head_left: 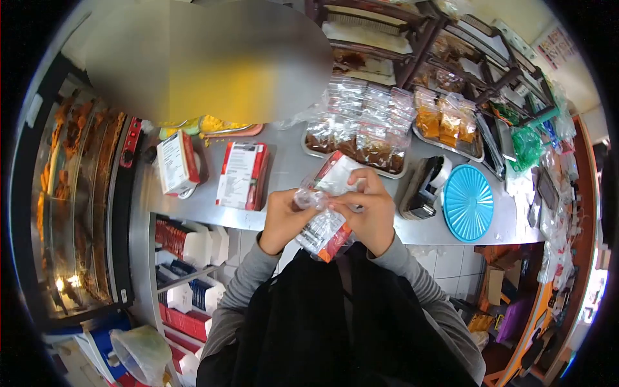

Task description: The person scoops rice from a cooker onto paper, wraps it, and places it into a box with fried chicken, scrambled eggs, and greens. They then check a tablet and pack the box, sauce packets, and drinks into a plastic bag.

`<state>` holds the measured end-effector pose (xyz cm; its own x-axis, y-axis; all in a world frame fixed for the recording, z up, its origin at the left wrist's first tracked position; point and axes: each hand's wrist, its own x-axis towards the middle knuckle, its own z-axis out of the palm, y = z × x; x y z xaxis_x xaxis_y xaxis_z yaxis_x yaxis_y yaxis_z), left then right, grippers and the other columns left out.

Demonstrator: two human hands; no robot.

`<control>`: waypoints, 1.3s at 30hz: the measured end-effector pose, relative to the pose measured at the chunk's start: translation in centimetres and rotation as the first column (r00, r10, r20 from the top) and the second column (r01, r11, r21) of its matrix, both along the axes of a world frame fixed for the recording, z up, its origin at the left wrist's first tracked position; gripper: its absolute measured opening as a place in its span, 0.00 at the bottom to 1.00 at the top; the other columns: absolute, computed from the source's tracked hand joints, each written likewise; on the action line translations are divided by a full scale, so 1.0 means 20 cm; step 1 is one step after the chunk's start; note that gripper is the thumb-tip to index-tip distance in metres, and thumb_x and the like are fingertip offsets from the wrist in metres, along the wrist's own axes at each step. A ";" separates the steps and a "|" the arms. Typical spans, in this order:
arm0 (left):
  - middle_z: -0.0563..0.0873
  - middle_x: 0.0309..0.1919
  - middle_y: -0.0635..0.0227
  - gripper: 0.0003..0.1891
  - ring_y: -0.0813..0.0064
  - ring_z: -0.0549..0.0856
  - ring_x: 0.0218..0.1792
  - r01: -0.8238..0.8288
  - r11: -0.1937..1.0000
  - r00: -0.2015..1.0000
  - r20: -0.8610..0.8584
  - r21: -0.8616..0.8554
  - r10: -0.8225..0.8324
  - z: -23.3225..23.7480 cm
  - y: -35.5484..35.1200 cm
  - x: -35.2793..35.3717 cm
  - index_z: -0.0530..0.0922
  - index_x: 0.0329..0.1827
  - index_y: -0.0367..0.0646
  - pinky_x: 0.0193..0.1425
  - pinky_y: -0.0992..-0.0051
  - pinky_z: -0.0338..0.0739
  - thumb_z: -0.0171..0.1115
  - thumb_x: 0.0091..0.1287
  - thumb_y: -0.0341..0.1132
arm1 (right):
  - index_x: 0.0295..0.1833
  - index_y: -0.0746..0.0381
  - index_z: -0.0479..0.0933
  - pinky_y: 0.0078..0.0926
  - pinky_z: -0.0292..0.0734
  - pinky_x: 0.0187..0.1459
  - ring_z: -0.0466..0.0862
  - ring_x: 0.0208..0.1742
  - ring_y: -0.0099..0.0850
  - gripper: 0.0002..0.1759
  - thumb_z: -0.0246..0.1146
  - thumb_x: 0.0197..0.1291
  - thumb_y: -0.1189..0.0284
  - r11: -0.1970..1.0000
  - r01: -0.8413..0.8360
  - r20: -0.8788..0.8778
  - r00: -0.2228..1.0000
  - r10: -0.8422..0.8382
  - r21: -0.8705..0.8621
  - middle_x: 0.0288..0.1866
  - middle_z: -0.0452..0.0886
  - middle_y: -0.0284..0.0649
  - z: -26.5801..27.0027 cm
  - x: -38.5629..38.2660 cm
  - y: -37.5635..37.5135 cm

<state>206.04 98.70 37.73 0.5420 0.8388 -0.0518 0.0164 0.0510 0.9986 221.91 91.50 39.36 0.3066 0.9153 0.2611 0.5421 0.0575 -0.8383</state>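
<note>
In front of my chest, above the counter's near edge, a red and white box (338,173) sits inside a clear plastic bag (309,198). My left hand (282,218) closes on the gathered plastic at the bag's left side. From the right, my right hand (370,209) pinches the plastic near the middle of the box, with its fingertips close to the left thumb. Two similar boxes stand on the metal counter to the left: one box (240,175) close by and another box (173,166) farther out. Right of my hands is a black tape dispenser (420,195).
A turquoise ribbed lid (469,203) lies right of the dispenser. Behind my hands are a tray of brown packets (358,132) and a tray of orange packets (448,122). A lit glass display case (77,206) stands at left. Folded boxes (186,320) fill shelves below the counter.
</note>
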 end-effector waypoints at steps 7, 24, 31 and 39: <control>0.86 0.35 0.65 0.10 0.81 0.82 0.34 0.031 0.998 0.999 -0.032 -0.055 -0.033 0.02 0.03 -0.01 0.82 0.40 0.30 0.40 0.81 0.77 0.65 0.55 0.21 | 0.25 0.49 0.81 0.37 0.52 0.48 0.67 0.53 0.34 0.09 0.72 0.32 0.67 0.979 -0.116 0.191 0.978 0.083 0.169 0.45 0.68 0.31 -0.02 0.09 0.08; 0.80 0.34 0.59 0.11 0.66 0.81 0.37 0.004 0.890 0.954 -0.269 0.457 0.134 0.03 0.00 -0.02 0.78 0.35 0.30 0.44 0.72 0.74 0.57 0.47 0.20 | 0.33 0.57 0.74 0.28 0.62 0.42 0.74 0.39 0.29 0.08 0.64 0.49 0.67 0.848 -0.425 0.045 0.900 0.434 0.317 0.33 0.72 0.31 -0.06 0.22 0.09; 0.78 0.39 0.60 0.09 0.70 0.79 0.39 -0.032 0.876 0.962 -0.224 0.481 0.158 0.01 -0.08 0.00 0.76 0.35 0.28 0.44 0.75 0.73 0.59 0.50 0.20 | 0.27 0.53 0.75 0.29 0.67 0.39 0.78 0.35 0.27 0.08 0.64 0.38 0.65 0.843 -0.432 0.618 0.770 0.159 0.321 0.28 0.75 0.28 -0.25 0.12 0.17; 0.71 0.57 0.48 0.18 0.56 0.70 0.60 -0.229 0.459 0.905 0.015 0.858 0.424 -0.14 -0.16 -0.03 0.71 0.52 0.32 0.65 0.58 0.61 0.57 0.66 0.36 | 0.33 0.56 0.78 0.35 0.70 0.44 0.79 0.39 0.35 0.06 0.62 0.53 0.65 0.863 -0.314 0.412 0.900 0.139 0.396 0.35 0.79 0.33 -0.07 0.39 0.02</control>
<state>205.34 95.45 34.96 0.2799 0.6555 0.7014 0.3597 -0.7490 0.5564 229.63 91.81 37.93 -0.0900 0.7055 0.7029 0.7224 0.5321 -0.4416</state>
